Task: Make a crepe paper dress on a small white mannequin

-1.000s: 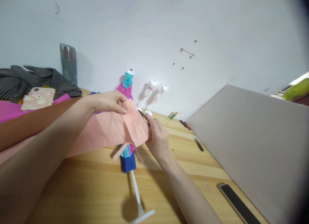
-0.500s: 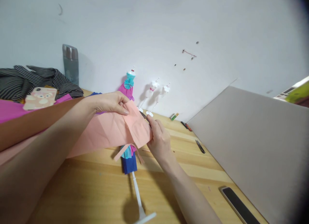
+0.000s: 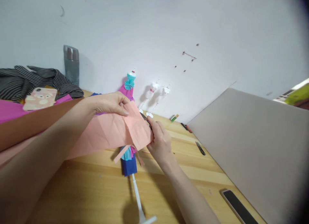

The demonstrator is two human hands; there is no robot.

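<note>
My left hand (image 3: pixel 113 103) is closed, pinching a folded sheet of peach-pink paper (image 3: pixel 106 130) near its right end. Behind that end, my right hand (image 3: pixel 160 137) is wrapped around a pair of dark scissors (image 3: pixel 146 120), mostly hidden by the paper. Narrow peach strips dangle beneath the sheet. Directly below lies a mini figure on a white stand (image 3: pixel 137 193), with a dark blue skirt (image 3: pixel 129 166) and light-blue and magenta paper pleats; its upper part is covered by the paper.
Against the wall stand a figure in a magenta dress (image 3: pixel 126 90) and two white figures (image 3: pixel 154 86). To the left are a thermos (image 3: pixel 71 66), striped cloth (image 3: pixel 41 77) and a phone in a bear case (image 3: pixel 41 98). Another phone (image 3: pixel 238 206) and a black-handled cutter (image 3: pixel 200 148) lie right.
Both hands and the paper have kept nearly the same pose. The view has shifted slightly, and the right hand with the paper's end sits a touch lower and further right.
</note>
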